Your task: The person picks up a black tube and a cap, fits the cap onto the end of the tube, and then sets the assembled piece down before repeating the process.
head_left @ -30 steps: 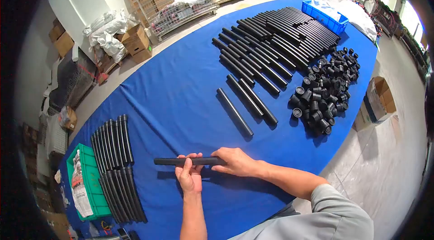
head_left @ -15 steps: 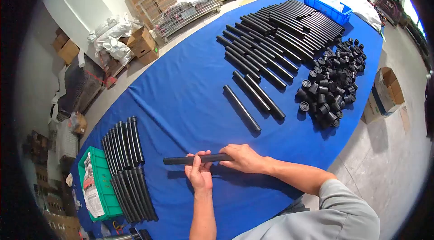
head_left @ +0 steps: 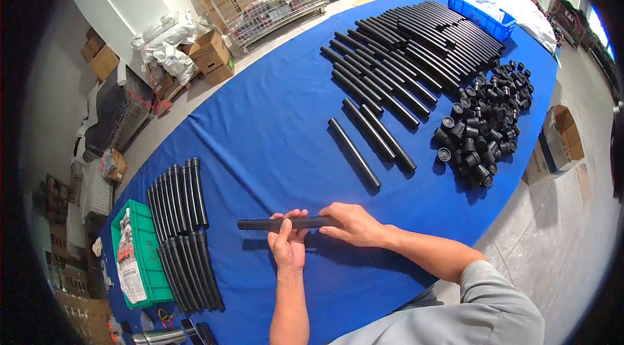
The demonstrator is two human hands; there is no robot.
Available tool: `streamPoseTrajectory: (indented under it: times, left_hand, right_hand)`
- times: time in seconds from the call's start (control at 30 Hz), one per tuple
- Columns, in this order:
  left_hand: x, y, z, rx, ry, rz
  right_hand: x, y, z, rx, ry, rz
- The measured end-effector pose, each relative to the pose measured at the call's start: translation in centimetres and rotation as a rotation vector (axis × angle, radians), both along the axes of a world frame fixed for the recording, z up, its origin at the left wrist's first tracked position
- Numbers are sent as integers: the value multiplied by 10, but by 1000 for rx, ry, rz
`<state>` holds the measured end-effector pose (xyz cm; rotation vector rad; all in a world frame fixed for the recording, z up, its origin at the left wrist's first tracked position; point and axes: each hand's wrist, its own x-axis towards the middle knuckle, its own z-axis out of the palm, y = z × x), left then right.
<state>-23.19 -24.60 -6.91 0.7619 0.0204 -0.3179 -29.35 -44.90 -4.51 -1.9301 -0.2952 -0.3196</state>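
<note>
Both hands hold one black tube (head_left: 257, 224) level above the blue table (head_left: 260, 124). My left hand (head_left: 288, 246) grips the tube near its middle from below, fingers curled over it. My right hand (head_left: 354, 223) covers the tube's right end. The tube's left half sticks out bare to the left. A heap of black end caps (head_left: 482, 124) lies far to the right, and loose black tubes (head_left: 354, 153) lie beyond my hands.
Two stacked rows of finished black tubes (head_left: 179, 228) lie at the left beside a green bin (head_left: 133, 260). A large batch of tubes (head_left: 416, 39) and a blue crate (head_left: 481, 13) fill the table's far end. Cardboard boxes and wire cages stand on the floor around.
The hands and tube keep the same pose; my left fingers shifted slightly on the tube. The view drifted a little, so everything sits slightly further right.
</note>
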Motion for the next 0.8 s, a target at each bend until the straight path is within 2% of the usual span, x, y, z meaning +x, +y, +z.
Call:
streamPoseTrajectory:
  times: [0.1, 0.2, 0.23, 0.3, 0.4, 0.5, 0.6, 0.7, 0.8]
  left_hand:
    - [-1, 1, 0, 9, -22, 1]
    - [-3, 0, -1, -19, -38, 1]
    - [-3, 1, -2, -17, -38, -6]
    - [-1, 2, -2, -14, -44, -20]
    - [-1, 2, -2, -42, -17, -13]
    - [0, 2, -2, -54, -20, -22]
    - [-1, 2, 0, -50, -39, -26]
    - [-2, 0, 0, -30, -45, -18]
    - [-4, -7, 12, 2, 8, 11]
  right_hand:
    - [3, 1, -5, -26, -100, -31]
    - [-1, -8, 30, 215, 572, 117]
    - [1, -12, 32, 322, 718, 128]
    - [5, -10, 11, 351, 722, 130]
    - [9, 1, -8, 24, -131, -44]
    - [6, 0, -3, -105, -174, -36]
    - [-2, -6, 42, 232, 691, 99]
    - [1, -7, 41, 278, 823, 100]
    - [1, -4, 15, -17, 141, 35]
